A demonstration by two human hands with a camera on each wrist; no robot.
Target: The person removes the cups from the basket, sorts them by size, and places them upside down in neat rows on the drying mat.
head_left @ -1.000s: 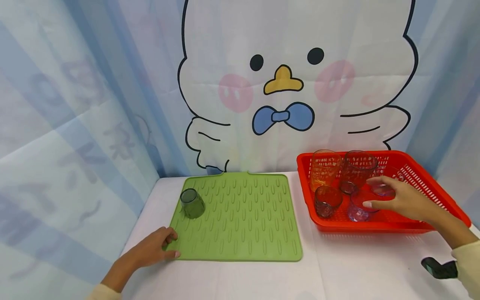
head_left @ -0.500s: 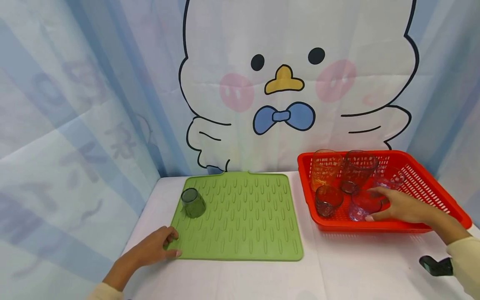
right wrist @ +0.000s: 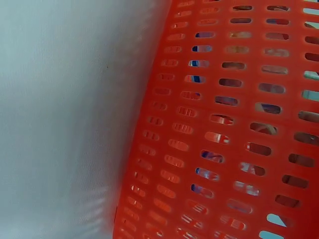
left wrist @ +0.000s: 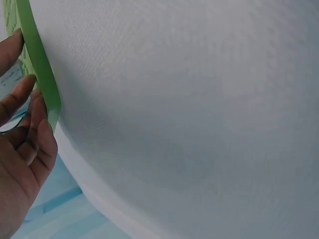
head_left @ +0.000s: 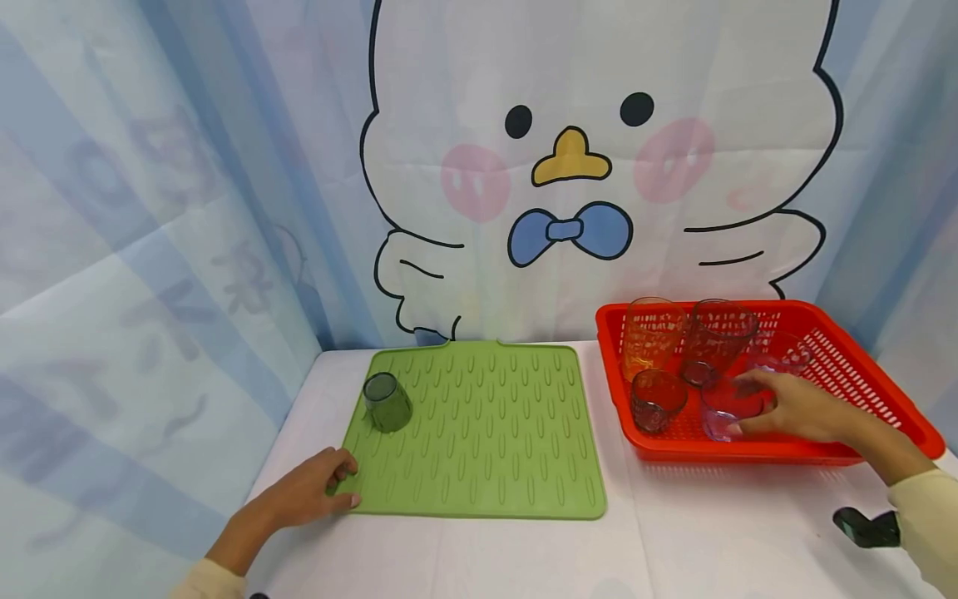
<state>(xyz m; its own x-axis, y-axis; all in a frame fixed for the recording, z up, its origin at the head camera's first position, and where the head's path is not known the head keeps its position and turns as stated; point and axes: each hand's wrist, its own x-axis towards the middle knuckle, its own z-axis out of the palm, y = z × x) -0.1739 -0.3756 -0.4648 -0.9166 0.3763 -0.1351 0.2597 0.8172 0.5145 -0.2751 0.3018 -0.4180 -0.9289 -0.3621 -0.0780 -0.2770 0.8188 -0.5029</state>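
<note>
1 hand, the right hand [head_left: 797, 408], has its thumb and fingers curled round a purple glass [head_left: 717, 418] at the front of the red basket [head_left: 711, 454], beside a small brown glass [head_left: 658, 403], with 3 more glasses [head_left: 649, 345] behind. The left hand [head_left: 314, 487], fingers loosely bent, touches the front left corner of the green mat [head_left: 486, 437], which lies on the desk [head_left: 524, 557] and bears 1 grey-green glass [head_left: 388, 404].

Basket [head_left: 674, 452] right of mat [head_left: 486, 433]
</note>
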